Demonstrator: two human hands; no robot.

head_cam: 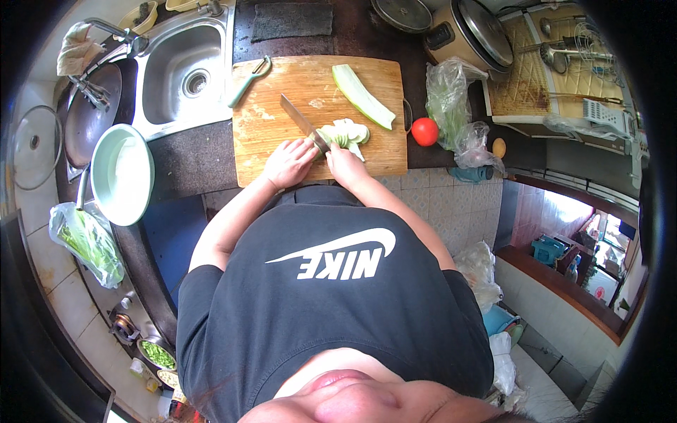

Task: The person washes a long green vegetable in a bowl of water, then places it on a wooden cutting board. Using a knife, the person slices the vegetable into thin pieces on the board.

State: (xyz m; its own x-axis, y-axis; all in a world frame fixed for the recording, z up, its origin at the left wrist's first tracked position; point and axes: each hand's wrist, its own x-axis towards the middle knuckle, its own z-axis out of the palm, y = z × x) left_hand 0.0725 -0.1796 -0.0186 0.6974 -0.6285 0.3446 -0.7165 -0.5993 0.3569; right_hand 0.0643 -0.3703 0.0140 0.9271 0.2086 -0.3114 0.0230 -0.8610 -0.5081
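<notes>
A bamboo cutting board [275, 127] lies on the dark counter before me. My right hand [346, 165] grips the handle of a kitchen knife [297, 115], whose blade points up and left over the board. My left hand [290, 163] rests at the board's near edge, its fingers against a pale green vegetable piece beside the blade, partly hidden by hand and knife. Thin overlapping slices [346, 133] lie just right of the blade. A long peeled vegetable half [363, 97] lies at the board's upper right. A green-handled peeler [249, 82] lies at its upper left.
Right of the board are a tomato [424, 131], a plastic bag of greens [448, 100] and an electric cooker [465, 37]. At left stand a steel sink [182, 79] and a pale green basin [122, 174]. A dark cloth [292, 21] lies beyond the board.
</notes>
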